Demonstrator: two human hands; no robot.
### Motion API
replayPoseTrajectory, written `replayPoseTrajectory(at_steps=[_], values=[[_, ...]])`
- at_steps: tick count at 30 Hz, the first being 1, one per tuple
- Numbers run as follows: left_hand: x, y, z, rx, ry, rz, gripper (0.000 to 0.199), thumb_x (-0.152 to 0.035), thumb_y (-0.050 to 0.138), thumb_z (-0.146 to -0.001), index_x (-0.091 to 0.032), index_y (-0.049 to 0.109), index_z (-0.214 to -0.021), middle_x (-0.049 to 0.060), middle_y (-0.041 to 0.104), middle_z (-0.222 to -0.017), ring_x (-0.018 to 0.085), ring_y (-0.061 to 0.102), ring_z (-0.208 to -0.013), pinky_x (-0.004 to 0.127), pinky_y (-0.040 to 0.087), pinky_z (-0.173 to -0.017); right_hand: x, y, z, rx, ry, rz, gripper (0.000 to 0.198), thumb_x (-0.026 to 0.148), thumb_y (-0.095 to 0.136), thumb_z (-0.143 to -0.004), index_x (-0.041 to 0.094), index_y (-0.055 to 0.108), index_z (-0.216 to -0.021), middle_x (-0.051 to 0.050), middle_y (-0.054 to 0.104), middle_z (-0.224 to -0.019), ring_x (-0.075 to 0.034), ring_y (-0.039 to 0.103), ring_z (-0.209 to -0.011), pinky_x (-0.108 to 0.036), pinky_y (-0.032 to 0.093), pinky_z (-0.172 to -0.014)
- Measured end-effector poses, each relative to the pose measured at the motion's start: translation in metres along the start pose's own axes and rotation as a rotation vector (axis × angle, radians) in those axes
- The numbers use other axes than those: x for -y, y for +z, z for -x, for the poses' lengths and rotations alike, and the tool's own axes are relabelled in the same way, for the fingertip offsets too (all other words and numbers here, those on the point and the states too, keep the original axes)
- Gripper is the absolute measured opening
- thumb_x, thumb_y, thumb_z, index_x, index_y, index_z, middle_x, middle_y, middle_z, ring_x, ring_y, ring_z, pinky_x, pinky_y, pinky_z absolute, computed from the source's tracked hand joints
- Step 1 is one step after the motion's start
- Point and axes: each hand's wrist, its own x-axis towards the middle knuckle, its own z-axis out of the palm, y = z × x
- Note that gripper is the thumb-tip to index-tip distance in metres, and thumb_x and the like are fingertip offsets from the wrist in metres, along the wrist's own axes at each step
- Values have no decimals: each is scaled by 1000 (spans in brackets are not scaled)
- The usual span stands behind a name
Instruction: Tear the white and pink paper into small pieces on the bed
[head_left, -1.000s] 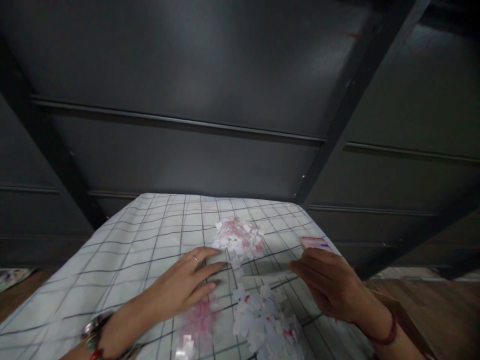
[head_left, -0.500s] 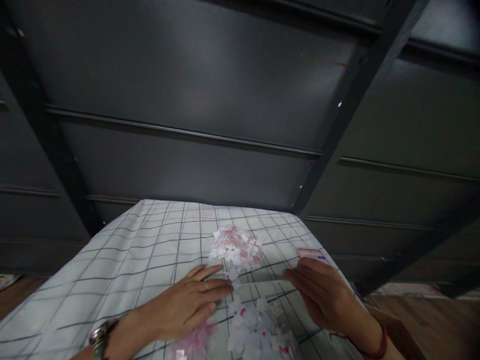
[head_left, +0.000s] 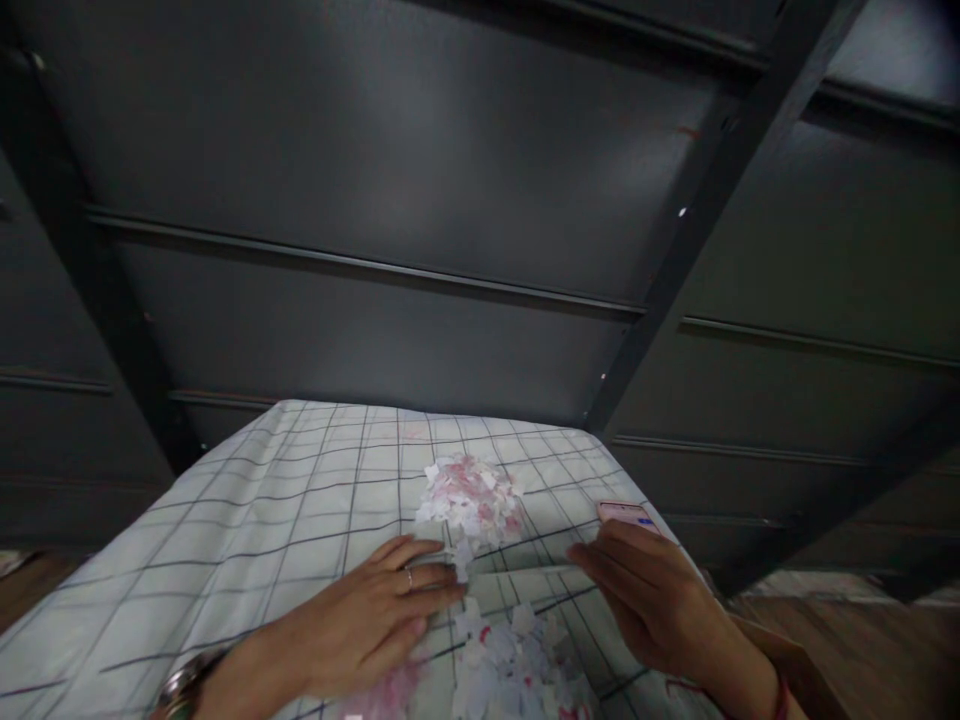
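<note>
My left hand lies low over the cloth with its fingers stretched out, the fingertips at a few small white scraps. These trail from a heap of white and pink scraps farther back. My right hand has its fingers pressed together at the right end of a thin, see-through plastic sheet, whose pale edge runs between the hands. A second heap of whitish scraps with red bits lies nearer, looking hazy. Pink scraps sit below my left palm, partly hidden.
A white cloth with dark checks covers the table. A pink-edged phone lies at the right edge, partly behind my right hand. Dark metal panels rise behind the table. A brown box edge shows at lower right.
Both hands stay almost in place; the left fingers have shifted very slightly. The view has moved a little. The heaps look much the same.
</note>
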Motion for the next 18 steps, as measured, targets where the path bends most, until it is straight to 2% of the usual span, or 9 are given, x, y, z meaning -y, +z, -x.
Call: replayPoseTrajectory(at_steps=[5,11,15,18], values=[[3,0,-1,1,17,13,38,-20,40,-89,-25,47,-126,0,57,-123,20,40,-122,36,34,-104,0,1,-1,36,-10,-4,31,2,36,-77,13,62,-89,-7,64,-69,-17,58,-65,-30,52,-58],[1,-2,-1,142,31,38,41,-20,37,-91,-25,40,-131,-3,50,-131,18,31,-128,36,28,-108,0,3,-1,-5,2,33,31,2,36,-77,14,59,-93,-7,64,-72,-17,59,-68,-28,51,-59],[7,0,2,47,54,29,39,-25,37,-91,-24,41,-130,1,51,-130,19,38,-124,36,33,-104,2,3,-3,-5,-15,24,29,2,36,-78,14,57,-95,-6,63,-69,-16,57,-65,-27,50,-57],[16,3,5,-86,-48,-47,32,-25,36,-91,-21,49,-120,6,56,-119,19,47,-114,36,39,-98,4,3,-6,12,-42,23,31,1,36,-77,13,57,-95,-6,63,-69,-16,57,-64,-28,50,-58]])
